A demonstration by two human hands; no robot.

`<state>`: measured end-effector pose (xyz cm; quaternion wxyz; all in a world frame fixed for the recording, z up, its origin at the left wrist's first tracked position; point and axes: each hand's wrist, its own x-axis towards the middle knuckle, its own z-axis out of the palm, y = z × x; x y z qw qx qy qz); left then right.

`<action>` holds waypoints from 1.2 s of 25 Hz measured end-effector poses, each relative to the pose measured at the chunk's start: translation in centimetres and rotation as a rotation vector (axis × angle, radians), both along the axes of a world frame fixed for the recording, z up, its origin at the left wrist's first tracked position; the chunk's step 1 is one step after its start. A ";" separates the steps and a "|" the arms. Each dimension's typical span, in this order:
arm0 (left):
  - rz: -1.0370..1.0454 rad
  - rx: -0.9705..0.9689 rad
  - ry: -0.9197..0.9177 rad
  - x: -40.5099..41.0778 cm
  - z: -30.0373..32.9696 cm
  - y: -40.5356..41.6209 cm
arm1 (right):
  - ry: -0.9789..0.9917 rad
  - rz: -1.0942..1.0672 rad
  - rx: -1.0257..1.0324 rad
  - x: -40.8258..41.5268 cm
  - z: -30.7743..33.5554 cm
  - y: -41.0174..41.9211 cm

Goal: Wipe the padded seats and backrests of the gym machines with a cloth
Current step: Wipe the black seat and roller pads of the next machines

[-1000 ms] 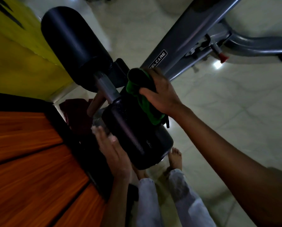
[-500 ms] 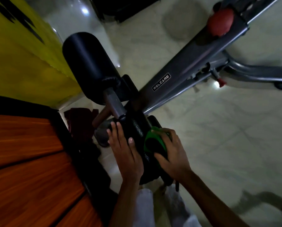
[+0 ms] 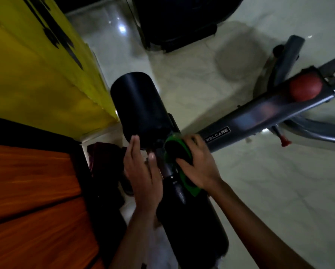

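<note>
A person looks down at a gym machine with two fat black padded rollers. The far roller point(image 3: 137, 111) sticks out toward the yellow wall point(image 3: 36, 74) on the left. The near roller point(image 3: 193, 222) points down toward the bottom of the view. A short metal bar point(image 3: 167, 167) joins the two rollers in the middle.

The right hand point(image 3: 199, 166) holds a green and black cloth point(image 3: 179, 152). Its fingers are curled around the cloth, and the thumb pinches it from the near side. The cloth sits right at the middle, where the bar meets the grey frame arm point(image 3: 260, 121), and part of it hangs over the top of the near roller.

The left hand point(image 3: 141, 171) is open with its fingers straight. The fingertips touch the near end of the far roller. It holds nothing.

The grey frame arm goes off to the right and has the word WELCARE on it. A round red knob point(image 3: 304, 88) sits on the arm, far to the right. The floor point(image 3: 260, 191) is pale and shiny. An orange wood panel point(image 3: 26, 191) fills the near left.
</note>
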<state>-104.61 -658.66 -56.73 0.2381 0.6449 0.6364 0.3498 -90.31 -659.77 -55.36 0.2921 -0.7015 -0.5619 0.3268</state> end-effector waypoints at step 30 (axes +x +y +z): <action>0.206 -0.090 -0.320 -3.6 -4.7 16.6 | -0.013 -0.235 0.130 -1.0 1.7 25.3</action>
